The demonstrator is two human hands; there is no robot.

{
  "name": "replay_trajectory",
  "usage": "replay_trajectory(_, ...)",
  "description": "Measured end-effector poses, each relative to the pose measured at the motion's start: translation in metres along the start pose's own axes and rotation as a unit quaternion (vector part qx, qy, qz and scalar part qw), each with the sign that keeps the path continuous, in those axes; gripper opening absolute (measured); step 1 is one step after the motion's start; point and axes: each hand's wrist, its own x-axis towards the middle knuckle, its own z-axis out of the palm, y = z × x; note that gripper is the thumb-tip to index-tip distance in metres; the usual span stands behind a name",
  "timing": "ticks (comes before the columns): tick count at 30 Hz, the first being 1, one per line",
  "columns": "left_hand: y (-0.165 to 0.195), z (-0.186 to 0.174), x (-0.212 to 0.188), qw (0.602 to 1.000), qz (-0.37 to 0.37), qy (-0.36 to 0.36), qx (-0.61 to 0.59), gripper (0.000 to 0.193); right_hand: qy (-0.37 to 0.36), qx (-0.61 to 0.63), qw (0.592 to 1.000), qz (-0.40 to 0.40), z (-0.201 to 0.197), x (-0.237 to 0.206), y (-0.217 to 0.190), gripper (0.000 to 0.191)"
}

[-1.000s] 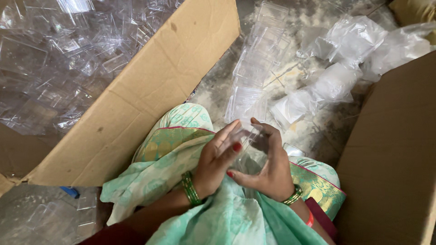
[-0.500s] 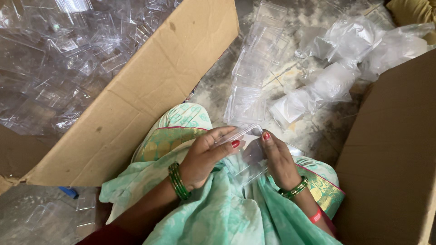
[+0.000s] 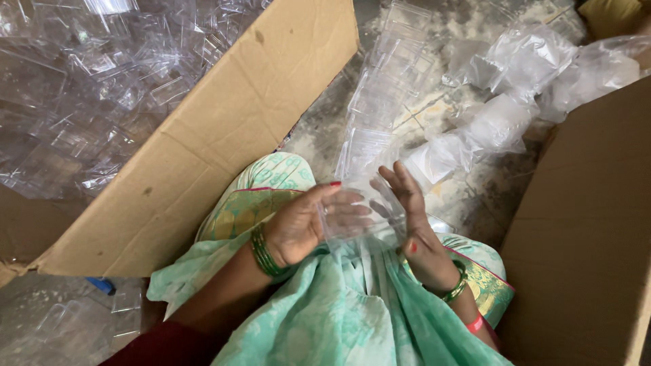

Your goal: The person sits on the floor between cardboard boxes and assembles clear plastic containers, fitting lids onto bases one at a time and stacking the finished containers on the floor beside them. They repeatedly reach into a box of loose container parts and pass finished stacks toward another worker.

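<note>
Both hands, left hand (image 3: 298,227) and right hand (image 3: 413,230), held a clear plastic container (image 3: 359,213) between flat palms; cardboard box (image 3: 203,149) lay at ten o'clock.

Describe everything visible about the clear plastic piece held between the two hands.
The clear plastic piece looks like a thin, see-through moulded container, roughly rectangular with glossy edges; its exact parts are hard to tell through the glare. It is held above the lap, over the green cloth. The left hand presses it from one side with flat fingers, the right hand from the other with fingers spread. It appears empty. A stack of similar clear pieces lies beyond it.
</note>
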Motion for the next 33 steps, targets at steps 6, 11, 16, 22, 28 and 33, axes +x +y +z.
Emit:
replay_trajectory(6,-0.020,0.012,0.003,0.997,0.031,-0.024,0.070,0.050,0.049,0.049,0.996,0.048,0.005,0.002,-0.007,0.098)
replay_trajectory(11,-0.009,0.048,-0.033,0.766,0.324,0.005,0.555,0.067,-0.053,-0.018,0.993,0.101,-0.007,-0.003,-0.014,0.102)
replay_trajectory(16,0.009,0.073,-0.064,0.637,0.269,-0.158,0.705,0.110,-0.122,0.027,0.983,0.137,-0.018,-0.011,-0.005,0.101)
replay_trajectory(22,0.008,0.070,-0.054,0.620,0.260,-0.121,0.730,0.111,-0.076,0.199,0.958,0.191,-0.016,-0.018,0.041,0.101)
replay_trajectory(28,-0.001,0.054,-0.054,0.626,0.266,-0.092,0.727,0.107,-0.067,0.241,0.945,0.211,-0.009,-0.024,0.061,0.094)
replay_trajectory(33,-0.005,0.048,-0.057,0.603,0.287,-0.071,0.741,0.106,-0.074,0.225,0.945,0.226,-0.003,-0.018,0.060,0.092)
